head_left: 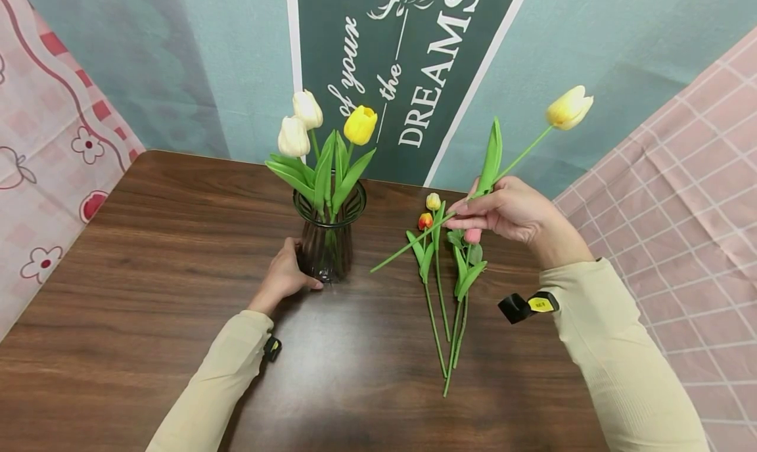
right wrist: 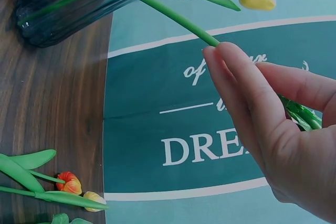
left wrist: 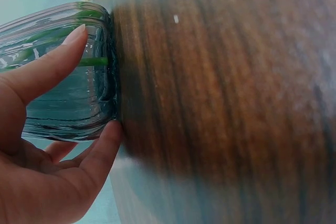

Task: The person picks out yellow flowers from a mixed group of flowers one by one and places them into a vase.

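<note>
A dark ribbed glass vase [head_left: 310, 245] stands upright on the table. Inside it are two white tulips [head_left: 294, 136] and a yellow tulip [head_left: 361, 125] with green leaves. My left hand [head_left: 285, 273] grips the vase low down, thumb on one side and fingers on the other, as the left wrist view also shows. Right of the vase, my right hand [head_left: 511, 209] holds a pale yellow tulip [head_left: 569, 108] in the air by its stem. That stem [right wrist: 157, 11] slants down toward the vase, its lower end apart from the glass. Fingers hide part of the stem and leaf.
On the table [head_left: 177, 294], below my right hand, lie several more stems, with a red-orange tulip [head_left: 425, 221] and a small cream tulip [head_left: 433, 202]. A green banner with lettering [head_left: 440, 64] hangs behind. Pink patterned cloths [head_left: 698, 196] flank the table.
</note>
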{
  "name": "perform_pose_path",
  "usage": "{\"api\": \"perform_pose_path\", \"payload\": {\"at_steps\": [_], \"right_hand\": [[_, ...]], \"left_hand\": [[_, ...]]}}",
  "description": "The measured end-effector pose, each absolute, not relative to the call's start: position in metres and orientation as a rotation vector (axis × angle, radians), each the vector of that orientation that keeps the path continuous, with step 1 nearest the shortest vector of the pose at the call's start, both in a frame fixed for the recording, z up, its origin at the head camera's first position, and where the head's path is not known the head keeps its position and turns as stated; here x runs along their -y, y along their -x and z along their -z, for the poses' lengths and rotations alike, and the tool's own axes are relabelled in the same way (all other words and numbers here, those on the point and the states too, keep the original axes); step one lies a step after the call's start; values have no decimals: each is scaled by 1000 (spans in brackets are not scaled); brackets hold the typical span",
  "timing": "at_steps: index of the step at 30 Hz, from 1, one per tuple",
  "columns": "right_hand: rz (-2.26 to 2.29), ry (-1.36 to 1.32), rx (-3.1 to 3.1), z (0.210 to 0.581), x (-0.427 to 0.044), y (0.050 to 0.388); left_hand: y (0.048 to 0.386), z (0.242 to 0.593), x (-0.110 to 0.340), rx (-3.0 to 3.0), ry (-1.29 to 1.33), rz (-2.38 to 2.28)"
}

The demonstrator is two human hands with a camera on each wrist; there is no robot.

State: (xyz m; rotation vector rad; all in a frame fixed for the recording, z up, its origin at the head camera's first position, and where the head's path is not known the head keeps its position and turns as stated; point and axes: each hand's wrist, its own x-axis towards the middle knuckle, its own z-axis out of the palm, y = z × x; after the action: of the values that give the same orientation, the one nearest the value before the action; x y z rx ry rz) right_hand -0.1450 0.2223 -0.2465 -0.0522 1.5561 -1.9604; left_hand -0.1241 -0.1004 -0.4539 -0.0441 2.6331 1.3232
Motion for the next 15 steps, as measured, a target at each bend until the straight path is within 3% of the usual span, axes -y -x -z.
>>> {"api": "perform_pose_path", "payload": {"at_steps": [15], "right_hand": [[2049,157,-1438,236,-222,147]], "left_hand": [[125,454,100,-2654,37,-1310]]}}
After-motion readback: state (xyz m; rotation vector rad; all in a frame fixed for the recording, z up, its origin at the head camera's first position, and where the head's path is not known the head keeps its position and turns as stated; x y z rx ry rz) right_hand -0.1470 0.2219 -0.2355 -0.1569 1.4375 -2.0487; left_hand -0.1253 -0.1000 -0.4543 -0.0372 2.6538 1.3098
